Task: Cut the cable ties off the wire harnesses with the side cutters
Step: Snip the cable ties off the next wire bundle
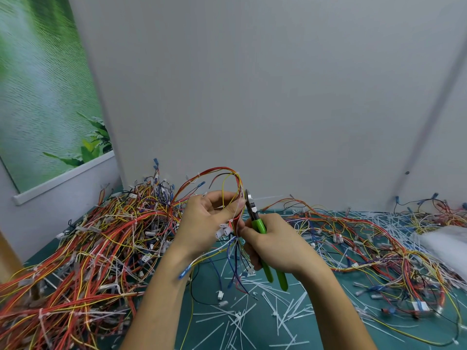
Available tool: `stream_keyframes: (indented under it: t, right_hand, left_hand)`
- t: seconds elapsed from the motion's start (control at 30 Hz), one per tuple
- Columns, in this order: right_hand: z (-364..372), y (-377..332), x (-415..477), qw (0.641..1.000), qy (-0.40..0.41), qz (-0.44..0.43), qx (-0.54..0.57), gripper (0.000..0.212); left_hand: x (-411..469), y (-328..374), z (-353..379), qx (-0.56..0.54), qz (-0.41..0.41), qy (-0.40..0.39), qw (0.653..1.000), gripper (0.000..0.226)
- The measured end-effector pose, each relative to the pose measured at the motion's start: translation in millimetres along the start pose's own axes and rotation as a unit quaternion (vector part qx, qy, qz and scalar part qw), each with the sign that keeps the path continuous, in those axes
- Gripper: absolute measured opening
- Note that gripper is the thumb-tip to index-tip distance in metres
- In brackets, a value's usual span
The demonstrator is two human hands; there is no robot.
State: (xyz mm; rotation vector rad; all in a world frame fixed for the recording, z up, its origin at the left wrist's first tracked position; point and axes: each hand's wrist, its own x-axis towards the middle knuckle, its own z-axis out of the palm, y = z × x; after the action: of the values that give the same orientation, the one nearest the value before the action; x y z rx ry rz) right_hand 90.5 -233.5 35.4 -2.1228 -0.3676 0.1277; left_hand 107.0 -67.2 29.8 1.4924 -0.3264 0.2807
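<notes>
Your right hand (275, 246) is curling its fingers round the green handles of the side cutters (258, 224). The blades are pointing up, just beside the red and yellow wires; whether they are parted cannot be told. Your left hand (202, 223) is pinching the wire harness (228, 173) between thumb and fingers, its wires looping up above both hands and its white connectors hanging against your palm. A white cable tie (231, 221) is wrapping the bundle between your two hands. Below, cut ties (252, 311) are lying scattered over the green mat (214, 281). A heap of harnesses (88, 248) is lying to your left, and looser harnesses (379, 238) are trailing to your right, near a white bag (442, 245).
</notes>
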Motion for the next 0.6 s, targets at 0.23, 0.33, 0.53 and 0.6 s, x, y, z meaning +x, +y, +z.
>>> stream_keyframes:
  t: [0.23,0.33,0.53,0.6]
  right_hand:
    - [-1.3,-1.8,-1.7,1.0,0.001,0.005,0.009,0.047]
    - [-0.2,-0.8,-0.4,1.0,0.014,0.007,0.008,0.046]
    - [-0.3,0.5,1.2,1.0,0.026,0.007,0.015,0.047]
    - [-0.6,-0.1,1.2,1.0,0.019,0.004,0.025,0.047]
  left_hand:
    - [-0.5,0.6,0.1,0.013,0.007,0.004,1.0,0.027]
    - [-0.1,0.6,1.2,0.018,0.011,0.011,1.0,0.026]
    - [-0.6,2.2,3.7,0.012,0.016,0.016,1.0,0.022]
    - [0.0,2.6,4.3,0.009,0.019,0.018,1.0,0.014]
